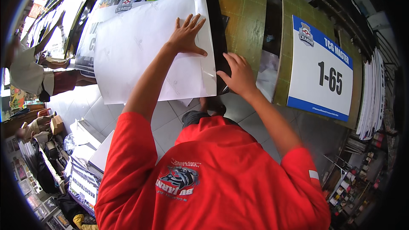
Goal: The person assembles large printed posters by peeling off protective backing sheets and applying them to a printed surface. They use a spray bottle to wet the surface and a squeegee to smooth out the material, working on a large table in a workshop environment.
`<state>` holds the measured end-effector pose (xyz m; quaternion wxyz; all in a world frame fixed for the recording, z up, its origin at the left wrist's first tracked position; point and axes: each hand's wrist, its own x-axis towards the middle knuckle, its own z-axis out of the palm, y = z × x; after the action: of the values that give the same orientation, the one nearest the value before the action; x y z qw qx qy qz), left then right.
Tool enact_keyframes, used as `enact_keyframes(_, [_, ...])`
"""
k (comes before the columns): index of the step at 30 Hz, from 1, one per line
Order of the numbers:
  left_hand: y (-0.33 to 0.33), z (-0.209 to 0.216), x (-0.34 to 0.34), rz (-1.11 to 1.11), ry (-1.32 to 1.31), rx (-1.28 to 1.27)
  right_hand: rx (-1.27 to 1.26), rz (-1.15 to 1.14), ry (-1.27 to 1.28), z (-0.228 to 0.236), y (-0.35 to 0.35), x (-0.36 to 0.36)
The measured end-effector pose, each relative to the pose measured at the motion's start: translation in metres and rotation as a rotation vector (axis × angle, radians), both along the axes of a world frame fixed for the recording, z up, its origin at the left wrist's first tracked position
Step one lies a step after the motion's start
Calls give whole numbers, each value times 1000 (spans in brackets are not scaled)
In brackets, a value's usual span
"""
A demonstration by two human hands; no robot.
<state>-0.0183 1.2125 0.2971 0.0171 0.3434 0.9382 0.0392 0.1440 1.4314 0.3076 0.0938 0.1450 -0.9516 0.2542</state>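
A large white sheet lies over a printed sign board on the work table, with part of the board showing at the left and far edges. My left hand rests flat on the sheet near its right side, fingers spread. Along that side runs a glossy, see-through strip, and beyond it a black sheet or board sticks out. At the black edge is my right hand, its thumb and fingers apart and touching the black surface. What lies under the white sheet is mostly hidden.
To the right, a white sign with blue bands lies on a greenish table top. White boards stand stacked at the far right. Another person is at the left. More signs lean at lower left, above the tiled floor.
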Motion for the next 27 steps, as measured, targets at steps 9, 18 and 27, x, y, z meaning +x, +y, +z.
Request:
enact_keyframes(9, [0,13,35,71,-16,145,-350,-270,-413,2,-13,44])
enact_keyframes(18, [23,-1,71,185,-36,214,-167,-252,-107,1,19,20])
enact_keyframes(27, [29,-12,80,185,19,199,-214,-107,-94,-4,55,14])
